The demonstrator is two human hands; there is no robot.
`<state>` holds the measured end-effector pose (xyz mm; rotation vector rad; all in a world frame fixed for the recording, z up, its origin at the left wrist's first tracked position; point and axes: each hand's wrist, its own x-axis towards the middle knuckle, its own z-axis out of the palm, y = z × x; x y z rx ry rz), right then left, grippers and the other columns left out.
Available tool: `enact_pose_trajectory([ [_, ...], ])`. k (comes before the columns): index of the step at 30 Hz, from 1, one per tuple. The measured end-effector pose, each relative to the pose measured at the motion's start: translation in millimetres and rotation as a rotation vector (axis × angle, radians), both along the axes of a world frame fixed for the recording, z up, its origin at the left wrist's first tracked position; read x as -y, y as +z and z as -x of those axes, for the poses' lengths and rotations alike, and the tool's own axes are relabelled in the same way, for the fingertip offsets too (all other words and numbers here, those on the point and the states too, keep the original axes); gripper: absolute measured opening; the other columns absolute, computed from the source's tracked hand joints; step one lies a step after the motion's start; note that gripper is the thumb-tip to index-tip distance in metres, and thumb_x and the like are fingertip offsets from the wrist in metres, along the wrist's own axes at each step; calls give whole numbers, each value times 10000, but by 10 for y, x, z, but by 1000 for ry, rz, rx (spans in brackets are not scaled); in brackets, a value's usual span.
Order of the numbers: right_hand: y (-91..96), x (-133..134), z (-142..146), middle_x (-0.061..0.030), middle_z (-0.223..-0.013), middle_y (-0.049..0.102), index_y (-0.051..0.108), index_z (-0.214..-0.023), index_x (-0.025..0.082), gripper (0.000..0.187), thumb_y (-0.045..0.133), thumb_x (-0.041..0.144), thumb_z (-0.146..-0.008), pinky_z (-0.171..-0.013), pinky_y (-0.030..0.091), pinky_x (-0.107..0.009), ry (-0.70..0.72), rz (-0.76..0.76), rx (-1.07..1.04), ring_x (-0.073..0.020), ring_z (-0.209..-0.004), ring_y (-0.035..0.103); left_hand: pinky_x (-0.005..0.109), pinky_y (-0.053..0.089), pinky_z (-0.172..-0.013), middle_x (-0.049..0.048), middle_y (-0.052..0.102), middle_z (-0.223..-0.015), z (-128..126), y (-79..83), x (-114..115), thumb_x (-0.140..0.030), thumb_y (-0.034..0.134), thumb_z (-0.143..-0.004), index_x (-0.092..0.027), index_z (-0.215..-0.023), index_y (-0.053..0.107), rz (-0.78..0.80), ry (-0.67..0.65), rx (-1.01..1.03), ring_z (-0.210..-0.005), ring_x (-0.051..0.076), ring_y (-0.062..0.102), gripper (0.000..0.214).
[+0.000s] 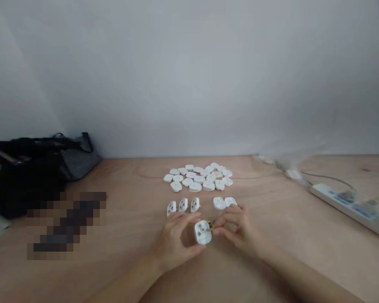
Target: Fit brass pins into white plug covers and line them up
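Observation:
Near the front of the table, my left hand grips a white plug housing between thumb and fingers, its hollow side with metal bits facing me. My right hand is closed in a pinch at the housing's right edge, on a small brass-coloured metal part. Whether that part is seated in the housing or only touching it, I cannot tell. Just beyond my left fingers stand three similar housings with metal inside. Two more white pieces lie beyond my right hand, one partly hidden by its fingers.
Farther back lies a cluster of several white plug pieces. A white power strip with cables and a clear plastic bag lie to the right. On the left are a black bag and a pixelated dark object. A wall closes the back.

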<state>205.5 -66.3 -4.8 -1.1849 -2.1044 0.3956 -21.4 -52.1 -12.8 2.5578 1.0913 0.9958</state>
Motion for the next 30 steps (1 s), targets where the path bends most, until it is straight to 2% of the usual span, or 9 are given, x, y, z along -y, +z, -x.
enact_pose_trajectory([
  [4, 19, 65, 73, -1, -758, 672, 666, -742, 235, 77, 632, 264, -805, -810, 242, -381, 19, -135, 102, -183, -776, 539, 387, 462, -887, 44, 681, -1008, 0, -8, 4, -284, 744, -613, -222, -1168, 530, -61, 15, -11, -952, 252, 602, 598],
  [11, -43, 52, 74, 16, -692, 650, 646, -710, 237, 99, 634, 263, -805, -813, 218, -378, 5, -285, 138, -161, -737, 520, 392, 463, -856, 53, 684, -985, -23, 21, 10, -306, 730, -632, -211, -1133, 542, -143, -40, -22, -896, 246, 609, 544],
  [16, -91, 72, 142, 24, -667, 643, 644, -703, 226, 122, 636, 278, -813, -793, 236, -367, -20, -378, 61, -145, -690, 508, 391, 465, -834, 53, 690, -976, -49, 34, 27, -291, 736, -642, -207, -1105, 555, -186, -60, 3, -863, 239, 618, 504],
  [21, -94, 106, 200, 25, -682, 641, 676, -754, 256, 102, 617, 279, -833, -771, 248, -361, -23, -466, 62, -140, -687, 499, 410, 469, -829, 60, 698, -958, -55, 24, 45, -337, 750, -643, -201, -1118, 544, -190, -38, 7, -861, 251, 626, 535],
  [23, -57, 118, 174, 13, -752, 656, 682, -845, 273, 91, 604, 320, -843, -784, 254, -368, -19, -478, 79, -149, -723, 519, 405, 476, -831, 60, 700, -960, -56, 28, 49, -359, 752, -648, -203, -1133, 537, -171, -31, 19, -871, 250, 629, 553],
  [25, -19, 117, 116, -18, -876, 665, 646, -1015, 272, 245, 621, 416, -818, -813, 272, -378, -21, -444, 81, -177, -801, 543, 393, 487, -832, 60, 702, -970, -53, 30, 49, -376, 753, -654, -208, -1135, 540, -138, -11, 42, -897, 249, 630, 552],
  [27, -5, 96, 46, -51, -989, 652, 563, -1167, 253, 533, 674, 529, -725, -842, 303, -389, -14, -345, 67, -215, -888, 550, 382, 494, -846, 57, 699, -1011, -44, 27, 44, -382, 756, -657, -218, -1153, 538, -81, 7, 60, -956, 252, 623, 566],
  [28, -11, 80, 17, -59, -1019, 644, 532, -1206, 246, 656, 707, 568, -661, -854, 319, -396, -5, -280, 54, -231, -919, 548, 381, 492, -861, 54, 699, -1025, -40, 23, 40, -382, 761, -653, -222, -1172, 530, -43, 9, 69, -985, 252, 618, 590],
  [30, -45, 44, -12, -63, -1048, 638, 528, -1210, 245, 779, 769, 578, -549, -876, 339, -420, 18, -145, 12, -259, -964, 544, 393, 476, -899, 56, 691, -1065, -32, 8, 33, -390, 769, -644, -231, -1188, 526, 26, -4, 85, -1034, 259, 603, 616],
])
